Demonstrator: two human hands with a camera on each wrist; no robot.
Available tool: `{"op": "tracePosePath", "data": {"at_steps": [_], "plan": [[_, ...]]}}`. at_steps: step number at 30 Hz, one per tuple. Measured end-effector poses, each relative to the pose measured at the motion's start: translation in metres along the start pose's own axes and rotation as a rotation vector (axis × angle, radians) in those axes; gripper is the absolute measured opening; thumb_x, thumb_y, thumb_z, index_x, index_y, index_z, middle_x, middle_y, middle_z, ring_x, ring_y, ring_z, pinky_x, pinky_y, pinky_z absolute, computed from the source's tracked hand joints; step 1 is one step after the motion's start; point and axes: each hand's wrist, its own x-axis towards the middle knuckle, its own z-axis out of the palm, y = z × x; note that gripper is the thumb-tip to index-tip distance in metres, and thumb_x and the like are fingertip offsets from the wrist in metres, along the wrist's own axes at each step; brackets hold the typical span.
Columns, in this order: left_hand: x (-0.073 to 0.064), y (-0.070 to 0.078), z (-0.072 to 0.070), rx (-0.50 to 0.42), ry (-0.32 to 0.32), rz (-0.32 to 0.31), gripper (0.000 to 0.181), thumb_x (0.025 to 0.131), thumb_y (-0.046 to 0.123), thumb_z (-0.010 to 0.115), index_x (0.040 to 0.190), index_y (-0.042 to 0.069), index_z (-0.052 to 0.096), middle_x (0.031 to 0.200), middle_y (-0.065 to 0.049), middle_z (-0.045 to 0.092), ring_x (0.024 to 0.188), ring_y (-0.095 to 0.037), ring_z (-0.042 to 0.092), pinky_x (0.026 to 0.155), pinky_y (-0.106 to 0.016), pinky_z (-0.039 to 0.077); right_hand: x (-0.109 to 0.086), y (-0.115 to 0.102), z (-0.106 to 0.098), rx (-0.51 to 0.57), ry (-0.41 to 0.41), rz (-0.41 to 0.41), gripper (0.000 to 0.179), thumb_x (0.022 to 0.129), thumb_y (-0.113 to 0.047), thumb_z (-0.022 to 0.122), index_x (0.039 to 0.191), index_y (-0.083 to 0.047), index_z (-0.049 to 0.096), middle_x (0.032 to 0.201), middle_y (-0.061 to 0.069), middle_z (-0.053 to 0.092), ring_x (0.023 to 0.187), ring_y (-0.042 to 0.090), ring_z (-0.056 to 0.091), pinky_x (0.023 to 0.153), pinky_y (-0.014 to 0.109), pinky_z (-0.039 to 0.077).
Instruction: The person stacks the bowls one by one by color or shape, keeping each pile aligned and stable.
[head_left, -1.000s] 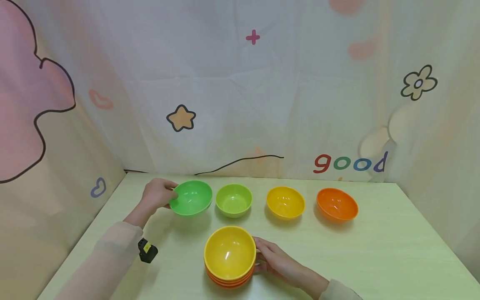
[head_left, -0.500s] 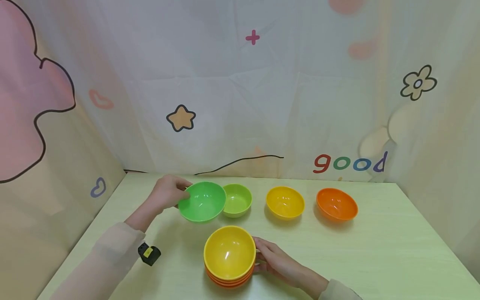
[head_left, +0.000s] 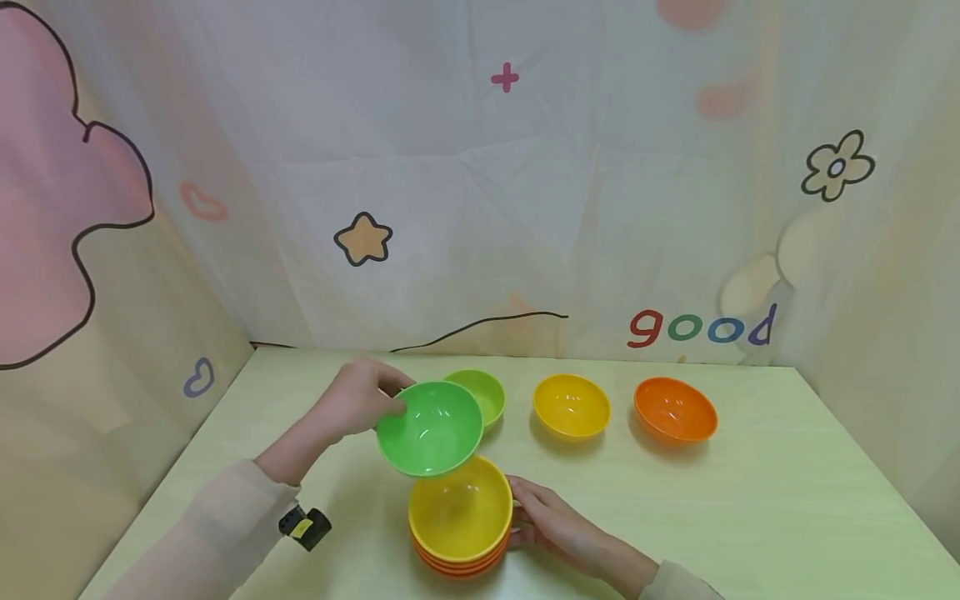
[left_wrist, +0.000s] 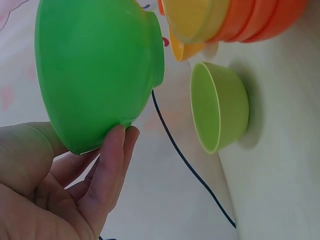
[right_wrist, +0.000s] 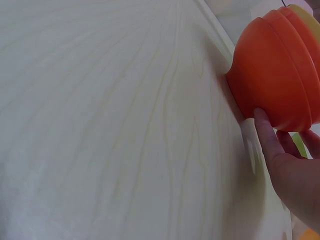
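My left hand [head_left: 365,402] pinches the rim of a green bowl [head_left: 431,429], thumb inside and fingers on the outer wall. The bowl is tilted and hangs in the air, overlapping the far rim of a stack of bowls in the head view. A yellow bowl [head_left: 459,512] tops that stack, with several orange bowls [right_wrist: 272,75] nested under it. My right hand [head_left: 558,525] rests against the stack's right side, its extended fingers touching the wall. Just behind the green bowl, a lime-green bowl [left_wrist: 220,107] stands on the table, partly covered in the head view.
Farther right in the back row stand another yellow bowl [head_left: 572,407] and an orange bowl [head_left: 675,410]. The pale table [head_left: 750,508] ends at a printed curtain [head_left: 420,167]. A small black device [head_left: 306,527] sits by the left sleeve.
My left hand has lifted the green bowl and carried it right and nearer, from the back row's left end to the stack's far rim. The right hand stays at the stack.
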Motion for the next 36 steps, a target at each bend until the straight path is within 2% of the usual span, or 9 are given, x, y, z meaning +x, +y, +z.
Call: {"op": "tracePosePath", "data": {"at_steps": [6,11,16,29,36], "plan": [[-0.007,0.009,0.011,0.023,-0.025,0.016,0.026,0.075,-0.005,0.061,0.098,0.003,0.071,0.079,-0.006,0.065,0.062,-0.014,0.059,0.054,-0.026,0.054,0.000,0.001,-0.001,-0.005,-0.009,-0.014,0.067,0.097,-0.045,0.037,0.144,0.001,0.023,0.140,0.020,0.038,0.115,0.023,0.051,0.090,0.039,0.049],[-0.011,0.011,0.019,0.034,-0.045,0.028,0.025,0.075,-0.005,0.062,0.095,0.005,0.072,0.078,-0.006,0.065,0.063,-0.013,0.058,0.054,-0.025,0.054,0.000,0.001,-0.001,-0.007,-0.011,-0.010,0.067,0.097,-0.045,0.036,0.144,0.001,0.023,0.140,0.021,0.039,0.115,0.023,0.051,0.091,0.039,0.049],[-0.014,0.010,0.027,0.044,-0.069,0.049,0.024,0.074,-0.005,0.063,0.094,0.005,0.072,0.077,-0.006,0.065,0.065,-0.013,0.058,0.053,-0.024,0.053,-0.001,0.001,-0.001,-0.008,-0.004,0.001,0.066,0.097,-0.045,0.036,0.144,0.001,0.024,0.141,0.021,0.038,0.117,0.024,0.051,0.090,0.039,0.049],[-0.021,0.007,0.040,0.022,-0.105,0.033,0.027,0.072,-0.006,0.064,0.090,0.012,0.074,0.074,-0.003,0.063,0.064,-0.013,0.056,0.048,-0.025,0.052,-0.001,0.000,-0.001,0.011,0.007,-0.005,0.065,0.098,-0.041,0.037,0.144,0.002,0.020,0.145,0.023,0.031,0.121,0.025,0.048,0.091,0.040,0.049],[-0.023,0.002,0.045,0.024,-0.122,0.031,0.023,0.072,-0.004,0.065,0.088,0.010,0.073,0.073,-0.005,0.062,0.059,-0.012,0.056,0.046,-0.027,0.052,0.000,0.001,0.000,0.010,-0.001,-0.009,0.067,0.097,-0.043,0.038,0.144,0.002,0.021,0.143,0.023,0.035,0.119,0.024,0.050,0.091,0.040,0.049]]}}
